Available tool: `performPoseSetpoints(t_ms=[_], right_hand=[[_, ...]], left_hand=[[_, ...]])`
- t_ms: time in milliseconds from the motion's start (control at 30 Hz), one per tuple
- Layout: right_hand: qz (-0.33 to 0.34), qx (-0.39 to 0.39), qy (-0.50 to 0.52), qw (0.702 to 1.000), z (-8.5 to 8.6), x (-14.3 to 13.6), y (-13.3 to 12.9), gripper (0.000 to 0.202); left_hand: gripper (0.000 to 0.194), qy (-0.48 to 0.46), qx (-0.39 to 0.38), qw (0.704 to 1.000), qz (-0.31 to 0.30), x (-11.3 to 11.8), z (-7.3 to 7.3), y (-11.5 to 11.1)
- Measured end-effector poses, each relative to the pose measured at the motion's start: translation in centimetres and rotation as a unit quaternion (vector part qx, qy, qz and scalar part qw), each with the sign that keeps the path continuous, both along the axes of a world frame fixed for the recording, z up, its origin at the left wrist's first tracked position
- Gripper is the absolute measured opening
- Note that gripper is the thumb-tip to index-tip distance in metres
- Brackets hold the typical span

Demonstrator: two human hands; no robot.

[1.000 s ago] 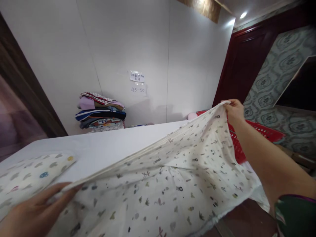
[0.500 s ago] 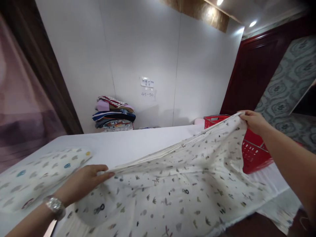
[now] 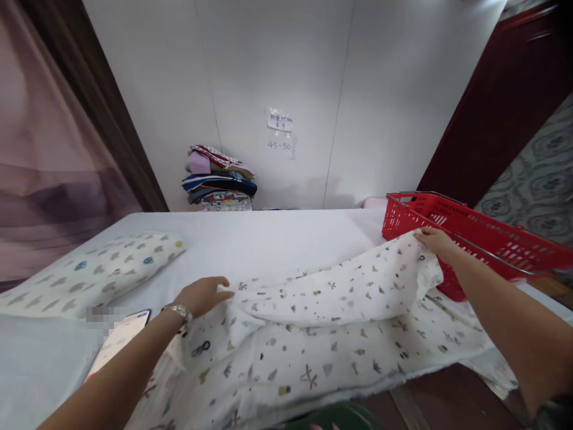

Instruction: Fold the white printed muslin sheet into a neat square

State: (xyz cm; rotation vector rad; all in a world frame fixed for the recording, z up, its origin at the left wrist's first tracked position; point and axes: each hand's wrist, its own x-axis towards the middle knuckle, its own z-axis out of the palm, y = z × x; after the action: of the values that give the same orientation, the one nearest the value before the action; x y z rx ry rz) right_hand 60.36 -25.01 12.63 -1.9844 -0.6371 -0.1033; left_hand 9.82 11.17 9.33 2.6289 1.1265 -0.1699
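Observation:
A white cloth with small plant and animal-like prints lies across the front of the white table, its near edge drooping over the table's front. My left hand pinches the far edge at its left end, thumb and finger pressed together; a silver bracelet is on that wrist. My right hand grips the right far corner and holds it raised, so an upper layer hangs over the layer beneath. Beside my left forearm rests a phone, partly covered by the arm.
At the left lies a folded white cloth with grey cloud shapes. Red plastic baskets stand at the right, just behind my right hand. A stack of folded clothes sits against the wall, below paper labels. A pink curtain hangs at left.
Both hands have drawn the cloth's far edge lower and folded a layer toward me. The right hand has come down from the raised corner. The view has tilted down, showing more of the baskets.

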Motion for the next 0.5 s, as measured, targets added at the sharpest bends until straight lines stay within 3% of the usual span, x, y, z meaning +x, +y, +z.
performPoseSetpoints(t_ms=[100,200,333,500], right_hand=[[-0.020,-0.021,0.039,0.999,-0.6,-0.4,-0.2,0.013],[-0.021,-0.031,0.086,0.996,-0.9,-0.7,-0.7,0.025],[-0.006,-0.028,0.117,0.993,-1.2,-0.8,-0.8,0.030],[0.026,-0.011,0.136,0.990,-0.6,-1.5,-0.8,0.035]], left_hand=[[0.048,-0.046,0.025,0.999,-0.007,1.0,1.0,-1.6],[0.041,-0.076,0.036,0.994,-0.065,3.0,0.9,-4.1],[0.032,-0.093,0.049,0.981,-0.166,7.3,-1.5,-6.9],[0.026,-0.073,0.026,0.972,-0.222,11.7,-4.4,-8.0]])
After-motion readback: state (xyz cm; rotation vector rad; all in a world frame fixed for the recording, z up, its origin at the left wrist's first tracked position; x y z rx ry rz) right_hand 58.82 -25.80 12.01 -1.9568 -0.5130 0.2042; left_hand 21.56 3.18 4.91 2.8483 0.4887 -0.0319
